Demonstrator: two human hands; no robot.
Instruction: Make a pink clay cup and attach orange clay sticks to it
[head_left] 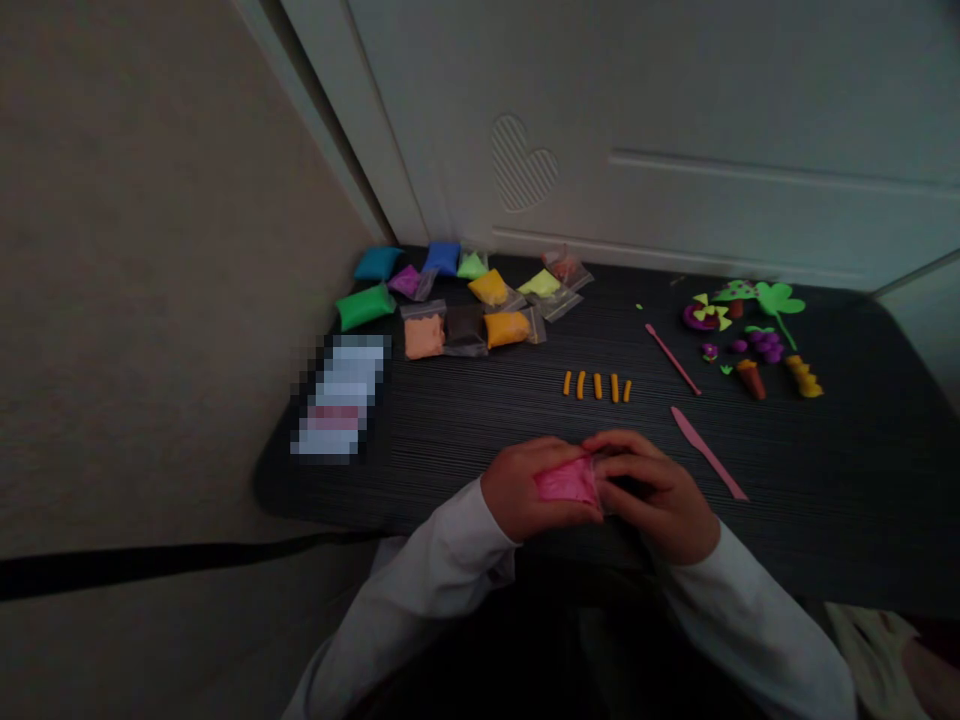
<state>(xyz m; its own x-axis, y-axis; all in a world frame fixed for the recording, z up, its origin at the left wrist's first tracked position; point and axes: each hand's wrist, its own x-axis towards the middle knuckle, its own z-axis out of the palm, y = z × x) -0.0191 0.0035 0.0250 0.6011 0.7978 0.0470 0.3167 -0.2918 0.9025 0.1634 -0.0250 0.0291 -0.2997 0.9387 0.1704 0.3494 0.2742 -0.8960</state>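
As the head view looks down on a dark table (pixel 465 430), a small bag of pink clay (pixel 568 482) sits between two hands over the near edge, in front of the person's body. The left hand (pixel 521 490) wraps around the bag's left part, its thumb along the lower side and its fingers along the upper, gripping it. The right hand (pixel 667 500) has its fingers bent at the bag's clear right end, where they pinch the plastic; how tightly, I cannot tell. Both wrists come out of pale sleeves (pixel 457 535).

Just beyond the hands, five short orange strips (pixel 598 386) lie side by side in a row, apart from one another. To their right are a thin pink stick (pixel 673 358) and, nearer the right hand, a pink knife (pixel 706 452), both slanting.

At the far left, more bags of clay lie close together: a green bag (pixel 365 306), a peach bag (pixel 424 337), a black bag (pixel 465 328) and an orange bag (pixel 507 328) among them. Left of these is a blurred pale rectangle (pixel 341 395). On the right, small clay pieces are grouped: a green flower (pixel 780 298), purple grapes (pixel 766 346), a brown cone (pixel 751 380) and a yellow twist (pixel 805 378). Behind the table stands a white door (pixel 637 100) with a striped heart (pixel 521 170).
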